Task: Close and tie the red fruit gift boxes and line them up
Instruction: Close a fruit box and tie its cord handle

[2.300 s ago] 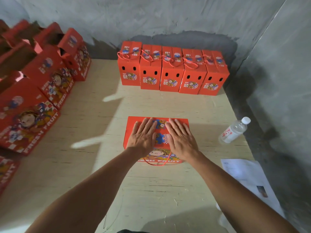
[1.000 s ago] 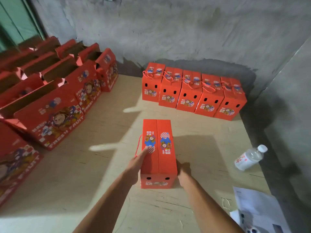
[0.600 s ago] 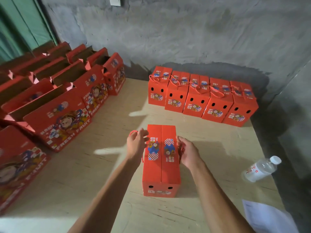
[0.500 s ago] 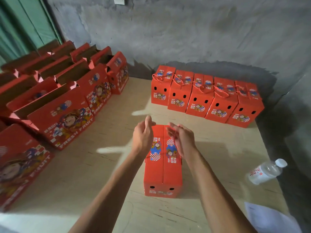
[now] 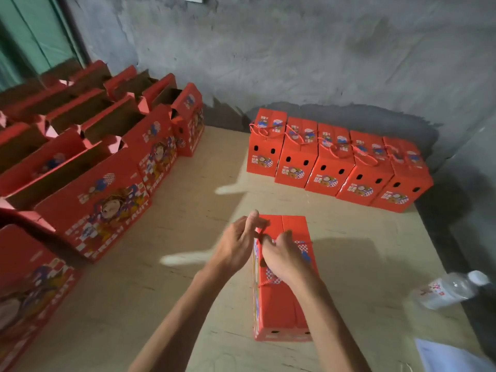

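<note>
Two hands meet over the closed box (image 5: 281,299) at centre frame. Our left hand (image 5: 236,245) and right hand (image 5: 285,257) both pinch its red cord (image 5: 264,284) above the lid. Five tied boxes (image 5: 338,162) line the wall, upper right. Open boxes (image 5: 88,157) crowd the left. Bottle (image 5: 448,291) lies at right edge.

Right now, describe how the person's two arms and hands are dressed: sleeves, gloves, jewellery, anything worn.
Both forearms are bare as far as the frame shows; no sleeve or cuff enters the view. The left hand and the right hand are ungloved. No watch, bracelet or ring is visible on either wrist or hand, though the hands are a little blurred, so a thin ring could be missed.
</note>
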`<action>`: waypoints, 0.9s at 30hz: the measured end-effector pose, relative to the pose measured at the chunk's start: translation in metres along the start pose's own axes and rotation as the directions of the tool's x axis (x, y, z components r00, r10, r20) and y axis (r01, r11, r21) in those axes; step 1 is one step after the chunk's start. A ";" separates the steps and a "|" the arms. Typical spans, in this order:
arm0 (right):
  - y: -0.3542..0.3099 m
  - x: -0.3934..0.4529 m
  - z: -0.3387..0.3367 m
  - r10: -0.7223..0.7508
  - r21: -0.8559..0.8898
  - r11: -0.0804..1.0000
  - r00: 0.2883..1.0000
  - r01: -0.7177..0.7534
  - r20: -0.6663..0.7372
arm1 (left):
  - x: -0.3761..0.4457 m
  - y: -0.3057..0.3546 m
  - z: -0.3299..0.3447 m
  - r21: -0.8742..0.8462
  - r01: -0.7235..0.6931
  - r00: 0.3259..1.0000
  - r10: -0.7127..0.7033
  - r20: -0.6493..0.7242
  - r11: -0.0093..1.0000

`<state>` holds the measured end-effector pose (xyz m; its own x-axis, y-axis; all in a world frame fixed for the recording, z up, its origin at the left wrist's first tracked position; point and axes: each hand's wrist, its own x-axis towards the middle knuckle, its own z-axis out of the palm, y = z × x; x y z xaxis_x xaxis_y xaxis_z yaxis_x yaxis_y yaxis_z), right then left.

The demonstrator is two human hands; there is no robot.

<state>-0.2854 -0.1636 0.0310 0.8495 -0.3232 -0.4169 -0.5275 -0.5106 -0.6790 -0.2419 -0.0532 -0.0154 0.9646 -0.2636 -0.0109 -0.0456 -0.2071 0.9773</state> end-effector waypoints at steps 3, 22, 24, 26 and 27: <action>-0.027 0.009 -0.002 0.089 -0.135 0.985 0.987 -0.107 -0.136 | 0.012 -0.005 -0.014 -0.101 0.047 0.990 -0.033 0.136 0.994; -0.084 0.045 0.008 0.153 0.054 0.988 0.965 -0.145 -0.212 | 0.030 -0.044 -0.073 -0.062 0.033 0.964 -0.015 0.264 0.998; -0.100 0.059 0.026 0.056 0.071 0.997 0.961 -0.038 -0.270 | 0.024 -0.052 -0.082 0.014 -0.004 0.982 0.001 0.187 1.000; -0.121 0.073 0.037 -0.025 0.010 1.000 0.952 0.029 -0.304 | 0.023 -0.060 -0.091 0.109 -0.092 0.991 0.080 0.110 0.990; -0.133 0.083 0.040 -0.052 0.003 0.998 0.951 0.056 -0.305 | 0.024 -0.064 -0.097 0.182 -0.162 0.986 0.151 0.070 0.970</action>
<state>-0.1449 -0.0907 0.0623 0.8335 -0.5234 -0.1767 -0.4791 -0.5256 -0.7030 -0.1906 0.0448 -0.0580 0.9259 -0.3574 0.1221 -0.2475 -0.3297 0.9111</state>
